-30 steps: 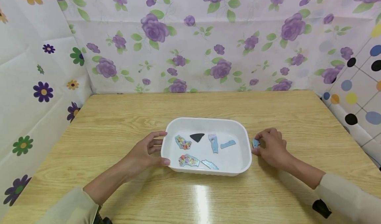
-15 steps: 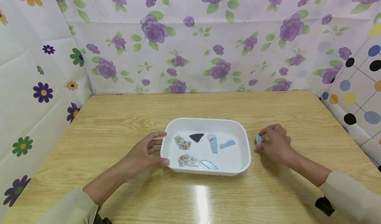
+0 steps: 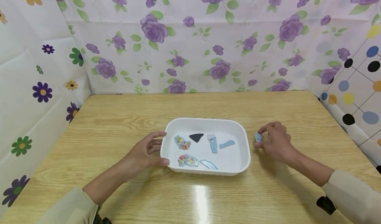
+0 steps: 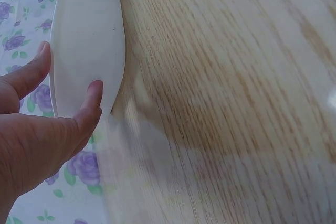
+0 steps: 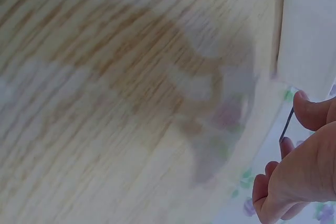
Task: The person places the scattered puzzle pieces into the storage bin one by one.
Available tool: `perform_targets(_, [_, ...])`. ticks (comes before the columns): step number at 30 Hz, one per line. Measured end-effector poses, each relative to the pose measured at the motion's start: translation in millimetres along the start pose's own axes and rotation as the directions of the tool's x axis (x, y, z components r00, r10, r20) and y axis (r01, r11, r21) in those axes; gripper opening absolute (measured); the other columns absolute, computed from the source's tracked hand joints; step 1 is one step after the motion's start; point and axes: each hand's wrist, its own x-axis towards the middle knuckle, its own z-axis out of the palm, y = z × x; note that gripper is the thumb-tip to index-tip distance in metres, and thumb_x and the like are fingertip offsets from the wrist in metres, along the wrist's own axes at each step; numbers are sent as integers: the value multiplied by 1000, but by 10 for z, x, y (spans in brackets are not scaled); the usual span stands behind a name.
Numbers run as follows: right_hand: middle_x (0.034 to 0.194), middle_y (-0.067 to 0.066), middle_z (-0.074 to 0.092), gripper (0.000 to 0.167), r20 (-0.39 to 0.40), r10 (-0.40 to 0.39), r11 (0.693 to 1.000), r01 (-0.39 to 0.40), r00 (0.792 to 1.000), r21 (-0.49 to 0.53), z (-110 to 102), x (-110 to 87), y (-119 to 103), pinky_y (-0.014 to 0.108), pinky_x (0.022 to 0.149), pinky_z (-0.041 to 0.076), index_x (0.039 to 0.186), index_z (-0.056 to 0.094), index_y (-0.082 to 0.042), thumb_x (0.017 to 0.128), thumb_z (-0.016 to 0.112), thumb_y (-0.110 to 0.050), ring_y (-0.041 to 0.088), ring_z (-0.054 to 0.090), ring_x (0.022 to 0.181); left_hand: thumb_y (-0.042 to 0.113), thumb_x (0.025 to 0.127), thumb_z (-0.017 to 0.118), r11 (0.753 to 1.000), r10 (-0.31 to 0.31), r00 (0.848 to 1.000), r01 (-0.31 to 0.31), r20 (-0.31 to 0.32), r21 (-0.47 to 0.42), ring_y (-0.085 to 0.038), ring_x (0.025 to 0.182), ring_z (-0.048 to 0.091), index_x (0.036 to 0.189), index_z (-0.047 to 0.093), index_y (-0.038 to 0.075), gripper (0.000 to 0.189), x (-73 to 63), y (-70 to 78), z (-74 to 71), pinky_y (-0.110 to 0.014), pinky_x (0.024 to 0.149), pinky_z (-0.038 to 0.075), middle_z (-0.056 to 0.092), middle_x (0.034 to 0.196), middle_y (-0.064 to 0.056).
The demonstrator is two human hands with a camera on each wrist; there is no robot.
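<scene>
A white plastic tub (image 3: 232,171) stands mid-table. My left hand (image 3: 143,154) holds its left end, fingers at the back of the rim and thumb at the front corner; the left wrist view shows the tub's wall (image 4: 86,40) between them. Right of the tub, my right hand (image 3: 275,141) pinches a small flat light-blue piece (image 3: 258,137) between thumb and fingers. In the right wrist view this piece (image 5: 286,124) appears edge-on as a thin dark strip. Inside the tub lie several flat irregular pieces: multicoloured ones (image 3: 188,160), light-blue ones (image 3: 227,144) and a black triangular one (image 3: 196,137).
The wood-grain table (image 3: 125,118) reaches back to a wall covered in a purple-flowered sheet (image 3: 190,52). Patterned sheets also hang at the left (image 3: 26,118) and right (image 3: 363,85). A bright light reflection lies on the table in front of the tub.
My right hand has moved slightly right, away from the tub, with the light-blue piece, which has turned a little. The left hand and the tub stay about where they were.
</scene>
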Motion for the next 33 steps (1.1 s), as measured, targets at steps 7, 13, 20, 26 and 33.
perform_targets(7, [128,30,34,33,-36,-138,990,139,990,21,-49,-22,-185,70,91,12,108,55,4,84,74,-6,49,22,121,8,74,83,1000,2,1000,-2,0,-2,-37,132,41,147,30,9,90,-4,3,-3,-38,98,49,41,144,-21])
perform_targets(13, [128,24,38,31,-8,-207,978,208,978,32,-103,-27,-460,67,94,13,107,55,0,83,74,-4,45,24,122,9,74,83,1000,4,1000,-4,-1,2,-37,133,41,147,30,9,90,0,-6,-7,-39,97,49,41,143,-21])
perform_targets(20, [127,17,42,34,116,-252,962,262,961,-80,-38,-65,-673,58,88,20,102,61,-8,76,82,-10,38,32,116,9,74,83,1000,3,1000,-3,4,-4,-35,132,43,146,30,10,90,8,-17,-13,-40,98,48,42,143,-20])
perform_targets(26, [125,13,47,36,190,-284,937,314,940,-152,50,-60,-790,55,90,22,95,63,-15,68,87,-11,32,36,113,10,75,83,1000,-3,1000,3,18,-15,-37,133,41,147,29,11,90,3,-16,-20,-42,99,47,41,143,-21])
perform_targets(33, [127,11,45,42,289,-290,920,349,912,-178,162,-93,-840,55,93,21,102,64,-10,67,87,-14,30,35,113,9,75,83,1000,-5,1000,6,15,-9,-36,133,41,147,30,12,89,-5,-11,-20,-42,100,47,42,142,-21])
